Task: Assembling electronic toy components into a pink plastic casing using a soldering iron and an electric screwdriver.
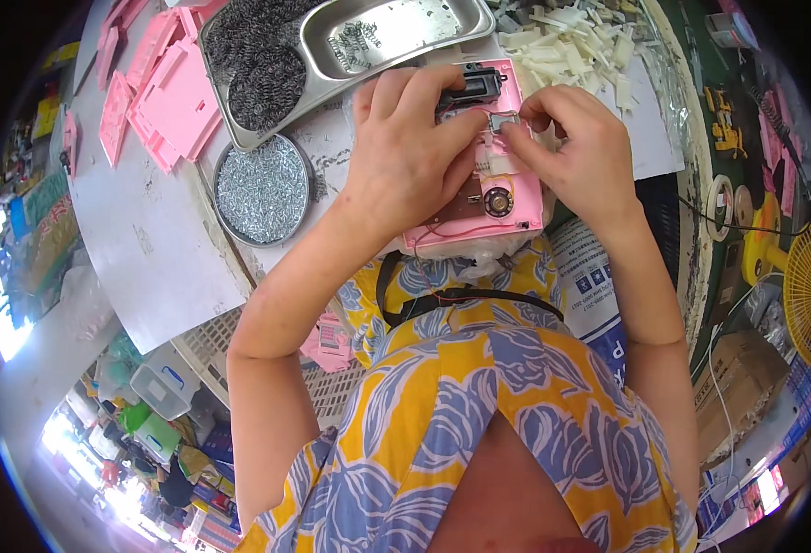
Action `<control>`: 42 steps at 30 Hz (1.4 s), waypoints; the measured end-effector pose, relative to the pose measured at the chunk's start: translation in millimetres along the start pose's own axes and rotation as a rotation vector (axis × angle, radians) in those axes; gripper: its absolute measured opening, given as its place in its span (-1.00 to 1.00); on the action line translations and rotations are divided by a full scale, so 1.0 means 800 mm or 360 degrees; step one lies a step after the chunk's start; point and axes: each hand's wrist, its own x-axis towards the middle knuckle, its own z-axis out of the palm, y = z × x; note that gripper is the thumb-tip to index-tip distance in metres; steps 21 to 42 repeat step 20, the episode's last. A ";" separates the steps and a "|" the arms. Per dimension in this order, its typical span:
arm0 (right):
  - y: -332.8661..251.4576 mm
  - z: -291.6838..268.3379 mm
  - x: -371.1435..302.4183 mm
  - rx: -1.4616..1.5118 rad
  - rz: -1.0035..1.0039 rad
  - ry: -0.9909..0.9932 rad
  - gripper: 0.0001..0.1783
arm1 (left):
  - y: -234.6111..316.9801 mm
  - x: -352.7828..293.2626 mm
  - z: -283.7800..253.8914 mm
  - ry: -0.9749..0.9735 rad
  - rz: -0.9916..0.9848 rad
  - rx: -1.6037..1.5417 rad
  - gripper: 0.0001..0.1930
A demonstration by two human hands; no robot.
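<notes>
A pink plastic housing (527,205) lies on a clear plastic bag (479,247) at the table's near edge, its inside facing up. It holds a round black speaker (498,202), thin red wires and a black block-shaped part (481,85). My left hand (405,138) is closed over the housing's left side, index finger at the black part and thumb near the middle. From the right, my right hand (579,147) pinches beside a small silvery part (503,120) inside the housing. Whatever lies between its fingertips is hidden.
Beyond my left hand sit a metal tray (318,97) of dark springs and a round dish (263,192) of small screws. Pink panels (175,101) lie far left, off-white plastic pieces (571,51) at the back right. A yellow fan (806,295) stands right.
</notes>
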 end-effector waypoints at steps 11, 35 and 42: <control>-0.016 -0.015 0.026 -0.0449 -0.0178 -0.0292 -0.79 | 0.003 -0.013 0.006 0.0008 -0.0001 0.0056 -0.65; -0.020 -0.017 0.043 -0.0410 0.0379 -0.0612 -0.72 | 0.006 -0.018 0.008 -0.0048 0.0004 0.0158 -0.52; -0.020 -0.017 0.043 -0.0410 0.0379 -0.0612 -0.72 | 0.006 -0.018 0.008 -0.0048 0.0004 0.0158 -0.52</control>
